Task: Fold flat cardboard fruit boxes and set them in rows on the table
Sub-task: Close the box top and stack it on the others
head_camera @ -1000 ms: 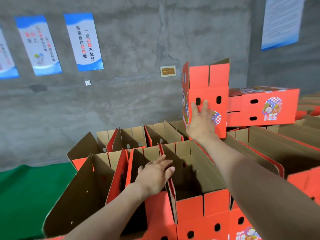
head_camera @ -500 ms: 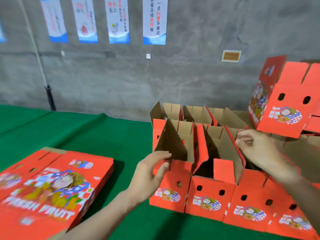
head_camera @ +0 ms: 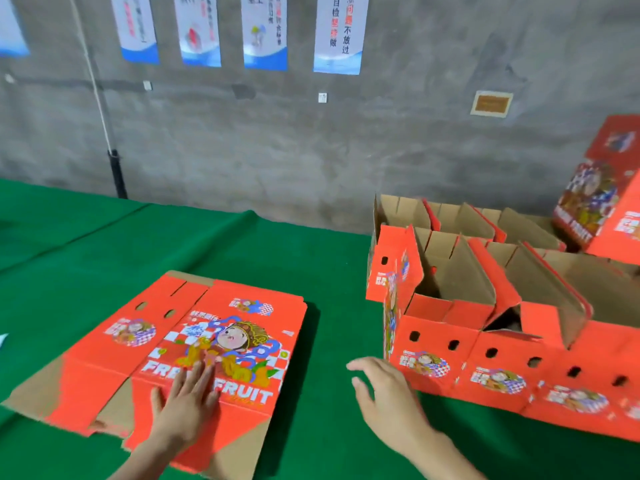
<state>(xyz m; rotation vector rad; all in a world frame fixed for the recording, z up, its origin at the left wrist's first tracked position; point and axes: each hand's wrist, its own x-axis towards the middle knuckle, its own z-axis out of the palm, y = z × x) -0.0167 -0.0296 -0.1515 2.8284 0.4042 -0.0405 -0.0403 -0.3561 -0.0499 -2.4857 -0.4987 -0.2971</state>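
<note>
A grey concrete wall [head_camera: 311, 150] is seen across the back. In front of it, a table [head_camera: 173, 244] covered in green cloth is spread over most of the view.

On the right part of the table, folded boxes [head_camera: 485, 341] are set in rows, side against side, with their red printed fronts turned to the near edge and their brown flaps left standing open. A closed box [head_camera: 609, 188] is seen at the far right, raised above the back rows and tilted.

The flat boxes [head_camera: 225, 327] are laid print-up on the left part of the table, well apart from the rows; how many lie in the pile cannot be told.

Four blue-and-white posters [head_camera: 337, 29] are hung high on the wall.

The left hand [head_camera: 187, 407] is pressed palm-down on the near part of the flat boxes, with its fingers straight. The right hand [head_camera: 384, 400] is held above the green cloth between the flat boxes and the nearest folded box, its fingers spread and relaxed, and nothing is gripped by it.

A small brown plaque [head_camera: 491, 104] is fixed to the wall above the rows.
</note>
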